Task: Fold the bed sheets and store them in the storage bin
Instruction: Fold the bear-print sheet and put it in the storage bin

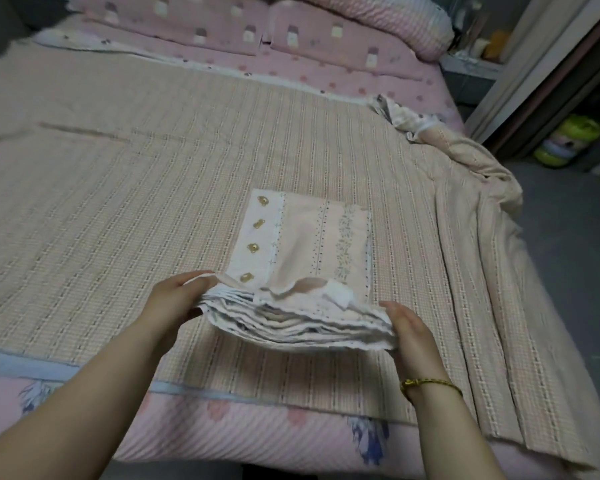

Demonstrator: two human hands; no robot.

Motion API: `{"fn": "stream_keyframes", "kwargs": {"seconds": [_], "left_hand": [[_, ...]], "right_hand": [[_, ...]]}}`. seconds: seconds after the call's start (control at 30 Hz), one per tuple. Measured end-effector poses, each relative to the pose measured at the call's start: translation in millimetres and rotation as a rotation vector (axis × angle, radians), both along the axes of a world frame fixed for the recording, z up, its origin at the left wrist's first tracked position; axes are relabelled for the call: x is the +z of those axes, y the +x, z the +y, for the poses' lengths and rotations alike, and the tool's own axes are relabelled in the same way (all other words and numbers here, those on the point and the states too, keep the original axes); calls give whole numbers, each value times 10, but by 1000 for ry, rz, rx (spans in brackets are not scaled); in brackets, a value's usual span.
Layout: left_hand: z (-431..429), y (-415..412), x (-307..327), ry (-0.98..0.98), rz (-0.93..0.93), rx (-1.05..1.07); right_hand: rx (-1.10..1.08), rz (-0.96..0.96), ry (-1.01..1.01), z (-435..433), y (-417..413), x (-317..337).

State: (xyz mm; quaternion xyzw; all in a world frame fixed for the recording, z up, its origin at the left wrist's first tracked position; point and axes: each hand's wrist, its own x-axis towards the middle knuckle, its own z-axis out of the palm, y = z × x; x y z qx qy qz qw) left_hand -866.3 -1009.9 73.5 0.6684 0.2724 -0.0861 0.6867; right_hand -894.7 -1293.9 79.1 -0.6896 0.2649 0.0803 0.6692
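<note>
Both bare forearms reach forward over the near edge of the bed, converging on a folded sheet [302,258]. The left hand [174,299] is curled round the sheet's near left corner, thumb on top and fingers underneath, pinching the stacked layers. The right hand [409,327] stands edge-on against the near right corner, palm turned inward and fingers flat and together, pressing the layers from the side; whether any finger hooks beneath them I cannot tell. A gold bracelet [430,384] circles the right wrist.

The sheet sits between the two hands and stretches away from them. Its near end is raised off the blanket [118,202], showing many white layered edges fanned between the hands, while its far end rests flat on the blanket. It is a rectangle, with its long axis running away from the person, tilted slightly to the right. Printed stripes follow that axis, and a white band with four gold motifs runs along the side beyond the left hand. Past the right hand the blanket bunches up at the bed's edge.
</note>
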Motion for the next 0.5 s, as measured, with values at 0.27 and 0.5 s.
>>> {"fn": "stream_keyframes", "kwargs": {"seconds": [0.27,0.5], "left_hand": [[-123,1035,-277,-36,15,-231],[-229,1899,-573,361,-54,-15]], "right_hand": [[205,60,-65,-189,1217,-238],[-34,-1,-269,-91,2075,-604]]}}
